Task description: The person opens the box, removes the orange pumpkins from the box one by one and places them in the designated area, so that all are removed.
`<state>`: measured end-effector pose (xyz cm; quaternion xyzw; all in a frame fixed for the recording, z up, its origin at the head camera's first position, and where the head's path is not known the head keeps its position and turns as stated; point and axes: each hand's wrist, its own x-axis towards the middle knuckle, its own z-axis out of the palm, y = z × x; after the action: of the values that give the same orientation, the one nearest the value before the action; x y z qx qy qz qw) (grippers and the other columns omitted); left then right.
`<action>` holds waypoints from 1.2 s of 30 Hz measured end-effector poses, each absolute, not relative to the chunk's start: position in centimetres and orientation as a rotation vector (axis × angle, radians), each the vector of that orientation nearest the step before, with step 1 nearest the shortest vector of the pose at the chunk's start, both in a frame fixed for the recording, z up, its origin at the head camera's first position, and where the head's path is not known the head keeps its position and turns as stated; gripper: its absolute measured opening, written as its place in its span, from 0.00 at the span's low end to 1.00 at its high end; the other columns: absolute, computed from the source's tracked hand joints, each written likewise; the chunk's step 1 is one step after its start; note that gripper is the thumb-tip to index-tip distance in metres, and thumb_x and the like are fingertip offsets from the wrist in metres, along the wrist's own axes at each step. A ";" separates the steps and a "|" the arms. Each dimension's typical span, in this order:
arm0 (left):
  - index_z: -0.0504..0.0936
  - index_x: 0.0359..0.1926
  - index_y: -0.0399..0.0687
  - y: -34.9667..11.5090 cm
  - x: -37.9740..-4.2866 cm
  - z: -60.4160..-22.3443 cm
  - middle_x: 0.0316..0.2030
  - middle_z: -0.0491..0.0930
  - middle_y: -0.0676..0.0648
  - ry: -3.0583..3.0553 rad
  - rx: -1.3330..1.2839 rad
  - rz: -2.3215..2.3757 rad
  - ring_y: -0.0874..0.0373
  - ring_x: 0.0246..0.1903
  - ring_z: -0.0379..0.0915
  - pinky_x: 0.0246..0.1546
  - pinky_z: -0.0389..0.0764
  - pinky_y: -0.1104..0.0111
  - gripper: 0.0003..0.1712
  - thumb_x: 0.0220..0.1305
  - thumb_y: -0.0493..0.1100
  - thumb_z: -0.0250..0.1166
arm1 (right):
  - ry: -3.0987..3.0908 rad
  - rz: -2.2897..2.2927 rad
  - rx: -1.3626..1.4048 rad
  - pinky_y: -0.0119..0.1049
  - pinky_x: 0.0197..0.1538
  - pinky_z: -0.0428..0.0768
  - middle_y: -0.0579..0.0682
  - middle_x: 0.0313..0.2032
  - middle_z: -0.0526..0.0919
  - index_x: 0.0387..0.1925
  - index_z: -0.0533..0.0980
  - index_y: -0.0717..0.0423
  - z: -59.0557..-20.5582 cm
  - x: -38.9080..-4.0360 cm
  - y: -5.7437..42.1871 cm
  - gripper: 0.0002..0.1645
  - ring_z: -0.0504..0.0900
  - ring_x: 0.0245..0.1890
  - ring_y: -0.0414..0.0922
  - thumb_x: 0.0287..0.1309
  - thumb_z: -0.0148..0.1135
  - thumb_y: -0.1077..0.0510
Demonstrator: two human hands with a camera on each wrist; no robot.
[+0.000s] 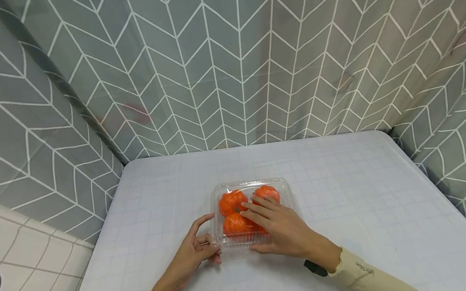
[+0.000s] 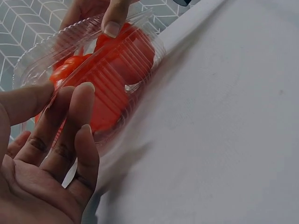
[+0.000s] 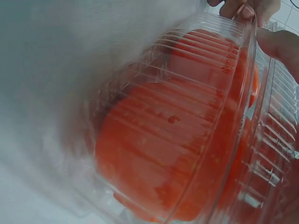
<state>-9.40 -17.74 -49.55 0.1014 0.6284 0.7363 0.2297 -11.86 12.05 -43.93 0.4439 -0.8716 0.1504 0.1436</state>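
Note:
A clear plastic clamshell box lies on the table with its lid over several orange-red, ribbed, pumpkin-like pieces. A small green stem shows between two of them. At the box's near left corner my left hand pinches the rim; the left wrist view shows the rim between its thumb and fingertips. My right hand lies over the right part of the lid, fingers spread and fairly straight. Its thumb touches the near rim. Part of the pieces is hidden under that hand.
The box stands near the middle of a white-covered table. Grey curtains with a white chevron pattern rise behind the table and at both sides. A white cloth with grey lines shows at the left.

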 end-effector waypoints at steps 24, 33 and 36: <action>0.52 0.79 0.54 -17.9 -9.9 -49.3 0.32 0.81 0.44 1.762 0.308 1.995 0.56 0.26 0.83 0.36 0.87 0.62 0.47 0.68 0.34 0.69 | -2.418 0.550 1.344 0.56 0.70 0.69 0.45 0.72 0.70 0.71 0.72 0.50 -44.6 -12.2 15.3 0.48 0.69 0.71 0.55 0.52 0.79 0.41; 0.53 0.78 0.55 -18.0 -9.9 -49.2 0.32 0.81 0.44 1.782 0.280 1.984 0.55 0.26 0.83 0.35 0.86 0.62 0.47 0.67 0.35 0.70 | -2.396 0.504 1.321 0.49 0.70 0.70 0.49 0.68 0.76 0.70 0.73 0.52 -44.6 -12.1 16.3 0.47 0.70 0.70 0.54 0.51 0.79 0.40; 0.54 0.78 0.55 -18.1 -9.9 -49.2 0.32 0.80 0.44 1.797 0.264 1.975 0.55 0.26 0.83 0.36 0.86 0.62 0.47 0.67 0.35 0.71 | -2.380 0.497 1.312 0.50 0.70 0.69 0.50 0.67 0.77 0.68 0.75 0.54 -44.6 -12.1 16.7 0.46 0.71 0.69 0.55 0.51 0.79 0.40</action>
<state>-9.89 -18.11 -49.17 0.0957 0.6521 0.7169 0.2273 -12.10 16.69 -44.60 0.4663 -0.8461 0.1766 0.1886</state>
